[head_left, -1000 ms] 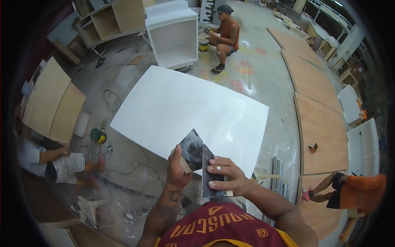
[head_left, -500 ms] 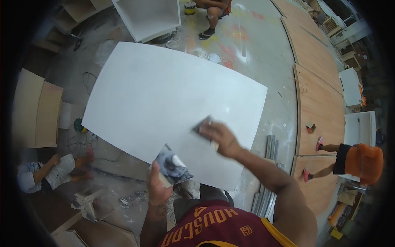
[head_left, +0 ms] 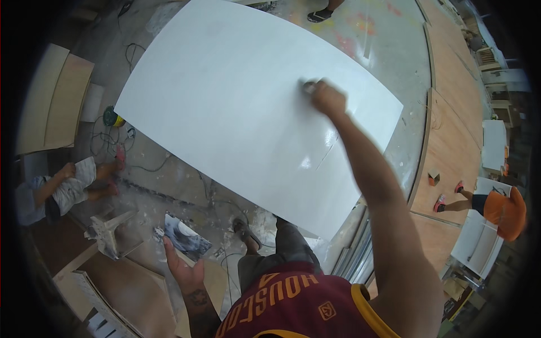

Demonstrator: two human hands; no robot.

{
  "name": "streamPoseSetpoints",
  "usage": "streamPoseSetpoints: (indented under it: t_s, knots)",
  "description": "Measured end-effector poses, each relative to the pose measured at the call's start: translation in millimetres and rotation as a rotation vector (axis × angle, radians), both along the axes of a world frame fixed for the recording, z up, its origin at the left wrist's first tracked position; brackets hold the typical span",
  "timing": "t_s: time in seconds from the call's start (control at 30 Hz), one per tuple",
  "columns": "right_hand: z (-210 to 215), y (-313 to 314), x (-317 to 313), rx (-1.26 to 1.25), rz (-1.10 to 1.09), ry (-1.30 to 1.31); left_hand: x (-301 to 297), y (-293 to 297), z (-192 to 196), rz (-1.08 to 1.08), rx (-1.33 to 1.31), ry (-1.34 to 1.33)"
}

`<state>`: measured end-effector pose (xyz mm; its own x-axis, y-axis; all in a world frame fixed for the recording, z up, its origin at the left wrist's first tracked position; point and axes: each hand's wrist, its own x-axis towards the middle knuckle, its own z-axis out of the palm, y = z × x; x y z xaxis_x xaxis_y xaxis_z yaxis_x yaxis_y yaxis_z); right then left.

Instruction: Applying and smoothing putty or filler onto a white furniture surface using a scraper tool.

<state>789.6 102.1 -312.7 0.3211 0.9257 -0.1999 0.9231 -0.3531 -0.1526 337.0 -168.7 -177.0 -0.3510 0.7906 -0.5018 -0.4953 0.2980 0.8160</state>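
A large white panel (head_left: 242, 107) lies flat in front of me. Over its right part, my right hand (head_left: 328, 98) is closed around a small dark scraper (head_left: 309, 87), blurred by motion and pressed against or just above the surface. A shiny wet-looking patch and a thin line show nearer to me. My left hand (head_left: 183, 269) is off the panel's near edge, at lower left. It holds a flat metallic plate (head_left: 189, 236) smeared grey and white, with the thumb along its left side; the other fingers are partly hidden beneath it.
At left, a person in light shorts (head_left: 73, 183) is near a wooden stand (head_left: 112, 234) and cables. Plywood sheets (head_left: 445, 141) lie along the right, where a person in orange (head_left: 501, 211) stands. Metal profiles (head_left: 355, 242) lie beside the panel. Another person's foot (head_left: 320, 15) shows beyond it.
My right hand has moved away from me across the panel with the scraper. My left hand and the plate have moved left, off the panel's near edge. The whole view has shifted.
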Motion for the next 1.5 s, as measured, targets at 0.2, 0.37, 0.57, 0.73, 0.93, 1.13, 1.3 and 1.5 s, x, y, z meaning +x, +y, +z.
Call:
streamPoseSetpoints:
  t_s: [0.2, 0.37, 0.57, 0.73, 0.93, 1.13, 1.3, 1.5]
  knots:
    - [48, -243, -193, -0.305, 0.614, 0.198, -27, 4, -15, -0.100, 0.125, -0.533]
    - [56, -189, -80, -0.351, 0.436, 0.249, -43, -26, -36, -0.414, 0.398, 0.658]
    - [43, -12, 161, 0.097, -0.332, -0.091, -32, -52, -37, -0.474, 0.292, 0.873]
    - [15, 16, 186, 0.050, -0.244, -0.123, -21, -44, -10, 0.211, -0.025, -0.508]
    - [17, -52, 105, -0.088, -0.162, -0.156, -11, -23, 24, -0.140, 0.101, -0.466]
    - [60, -203, -77, -0.095, 0.066, 0.127, -35, -51, 38, -0.099, 0.169, -0.299]
    - [55, -310, -188, -0.227, 0.132, 0.244, -59, -78, 45, -0.102, 0.175, -0.519]
    - [160, -316, -227, 0.057, 0.023, 1.072, -69, -93, 53, -0.123, 0.175, -0.559]
